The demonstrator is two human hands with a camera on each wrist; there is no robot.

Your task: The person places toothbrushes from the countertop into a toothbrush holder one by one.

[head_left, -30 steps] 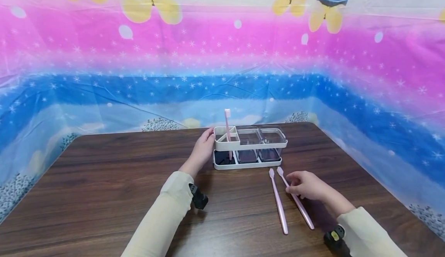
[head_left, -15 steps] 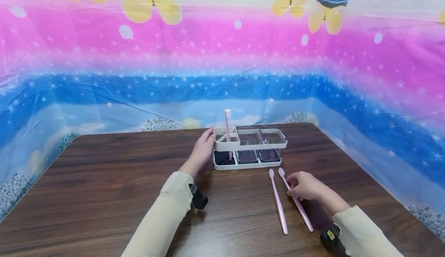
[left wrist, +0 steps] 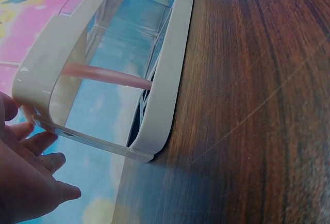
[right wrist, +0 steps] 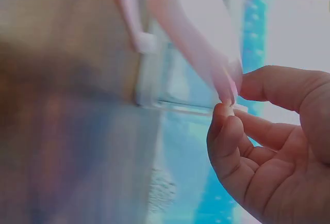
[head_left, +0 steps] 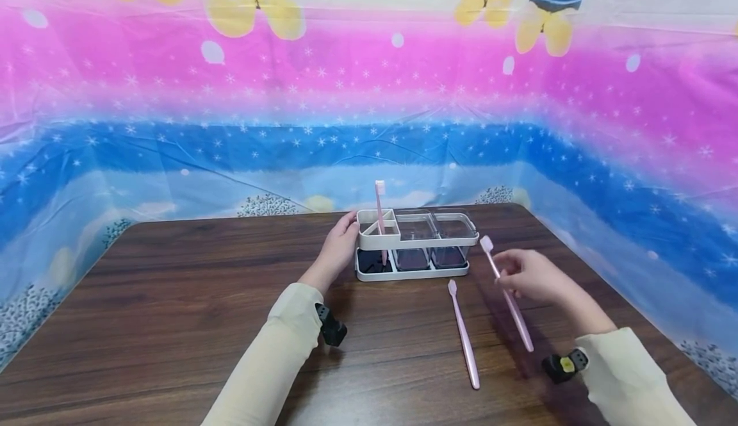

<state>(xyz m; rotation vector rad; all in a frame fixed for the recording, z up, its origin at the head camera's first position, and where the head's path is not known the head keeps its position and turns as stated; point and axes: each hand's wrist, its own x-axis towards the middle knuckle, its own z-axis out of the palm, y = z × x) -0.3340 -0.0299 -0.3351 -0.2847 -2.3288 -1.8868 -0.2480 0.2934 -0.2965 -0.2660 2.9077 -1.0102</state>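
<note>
Glossy plastic toothbrush (head_left: pixel 517 317), smooth plastic rack (head_left: pixel 418 244) — wooden tabletop (head_left: pixel 202 298), creased cloth backdrop (head_left: pixel 346 57)

Dk.-brown wood-grain table (head_left: pixel 173 298), far corners rounded, backed by printed cloth backdrop (head_left: pixel 346 147) that hangs past the far edge & runs down the L and R edges. Up top, cartoon figs. (head_left: pixel 556 9), cropped, show yellow legs w/ blue-striped or pink tops. Below: a pink band (head_left: pixel 357 61) w/ white ovals (head_left: pixel 212 52), then a blue band (head_left: pixel 259 138); white snowflakes dot both. Speckled bush prints (head_left: pixel 266 206) sit just above the table's far edge, L of ctr. & nr. the far R corner, w/ others beside the L and R edges. Creases (head_left: pixel 230 186) cross the cloth; R-wrist view, bkgd. blurred.
</note>
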